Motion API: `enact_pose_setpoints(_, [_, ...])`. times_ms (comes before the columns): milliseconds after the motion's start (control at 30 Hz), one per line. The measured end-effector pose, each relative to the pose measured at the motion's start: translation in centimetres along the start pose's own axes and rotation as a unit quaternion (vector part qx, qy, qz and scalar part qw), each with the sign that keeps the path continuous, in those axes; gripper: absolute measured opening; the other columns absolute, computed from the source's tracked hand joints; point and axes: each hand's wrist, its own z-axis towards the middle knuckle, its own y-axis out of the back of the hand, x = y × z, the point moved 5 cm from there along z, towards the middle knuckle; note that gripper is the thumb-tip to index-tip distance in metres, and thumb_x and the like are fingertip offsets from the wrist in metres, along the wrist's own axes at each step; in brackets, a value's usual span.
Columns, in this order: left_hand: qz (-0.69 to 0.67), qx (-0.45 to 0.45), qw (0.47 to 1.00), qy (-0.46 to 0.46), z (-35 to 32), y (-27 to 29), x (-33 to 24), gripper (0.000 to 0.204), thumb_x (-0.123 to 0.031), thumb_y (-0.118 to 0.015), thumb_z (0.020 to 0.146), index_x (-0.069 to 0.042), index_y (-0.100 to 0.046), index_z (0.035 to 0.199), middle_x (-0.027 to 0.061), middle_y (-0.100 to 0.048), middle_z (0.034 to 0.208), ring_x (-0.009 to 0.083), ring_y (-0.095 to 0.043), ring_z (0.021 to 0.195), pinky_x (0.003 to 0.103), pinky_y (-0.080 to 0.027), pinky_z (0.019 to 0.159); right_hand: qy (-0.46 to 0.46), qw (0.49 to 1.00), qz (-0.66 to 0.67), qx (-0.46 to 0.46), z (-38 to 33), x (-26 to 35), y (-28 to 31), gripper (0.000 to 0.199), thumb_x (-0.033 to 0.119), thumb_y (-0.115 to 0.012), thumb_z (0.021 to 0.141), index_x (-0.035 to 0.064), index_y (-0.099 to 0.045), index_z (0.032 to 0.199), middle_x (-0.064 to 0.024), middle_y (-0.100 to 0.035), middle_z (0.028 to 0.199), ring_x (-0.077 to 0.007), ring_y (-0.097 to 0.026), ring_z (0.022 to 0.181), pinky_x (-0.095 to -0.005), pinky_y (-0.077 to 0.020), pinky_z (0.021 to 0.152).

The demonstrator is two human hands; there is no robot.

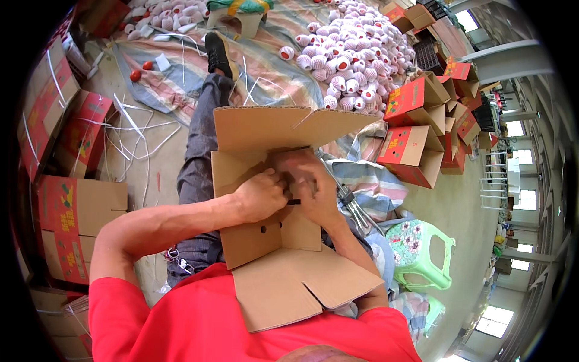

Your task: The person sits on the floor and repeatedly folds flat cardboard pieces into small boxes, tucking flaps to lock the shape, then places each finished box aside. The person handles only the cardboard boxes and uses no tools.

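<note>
An unfolded cardboard box (256, 238) rests across my lap, its brown inner side showing and its flaps spread. One wide flap (283, 127) stands at the far end, and a slotted flap (301, 286) lies against my red shirt. My left hand (263, 196) is closed inside the box, fingers curled near a dark slot in the cardboard; what they grip, if anything, is hidden. Close against it on the right, my right hand (315, 190) reaches over the box's right side. Its fingers are partly smeared by motion, so their hold is unclear.
Foam-netted fruit (353, 54) is heaped on a striped tarp ahead. Red-and-brown cartons (410, 151) stand at right, with more cartons (81, 223) at left. A green plastic stool (422, 256) is by my right side. White straps (129, 130) litter the floor.
</note>
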Motion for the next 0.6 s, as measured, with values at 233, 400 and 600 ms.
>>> enact_pose_setpoints(233, [-0.017, 0.041, 0.998, 0.036, -1.6, 0.5, -0.5, 0.017, -0.020, -0.067, 0.086, -0.010, -0.079, 0.094, 0.0094, -0.075, 0.098, 0.0266, -0.067, 0.104, 0.041, -0.047, 0.097, -0.116, 0.981, 0.093, -0.127, -1.2, -1.0, -2.1, 0.077, -0.002, -0.061, 0.086, 0.0016, -0.029, 0.157, -0.0228, -0.031, 0.163, -0.0333, -0.037, 0.150, -0.0443, -0.0274, 0.125])
enact_pose_setpoints(400, [-0.070, 0.118, 0.990, 0.042, -3.0, 1.1, -0.4, 0.024, -0.016, -0.069, 0.085, -0.005, -0.076, 0.104, 0.0125, -0.075, 0.102, 0.0318, -0.069, 0.102, 0.046, -0.048, 0.098, -0.124, 0.965, -0.094, -0.211, -3.4, -0.7, -4.8, 0.068, 0.003, -0.069, 0.088, 0.0010, -0.037, 0.147, -0.0188, -0.038, 0.155, -0.0323, -0.039, 0.145, -0.0441, -0.0279, 0.123])
enact_pose_setpoints(600, [-0.176, -0.200, 0.949, 0.170, -10.1, 9.5, -0.9, 0.050, -0.016, -0.077, 0.081, -0.002, -0.067, 0.127, 0.0188, -0.069, 0.125, 0.0336, -0.064, 0.119, 0.044, -0.044, 0.108, -0.134, 0.975, -0.078, -0.160, -4.9, 0.0, -6.7, 0.043, 0.007, -0.071, 0.087, 0.0029, -0.048, 0.123, -0.0142, -0.045, 0.130, -0.0281, -0.046, 0.122, -0.0407, -0.0365, 0.110])
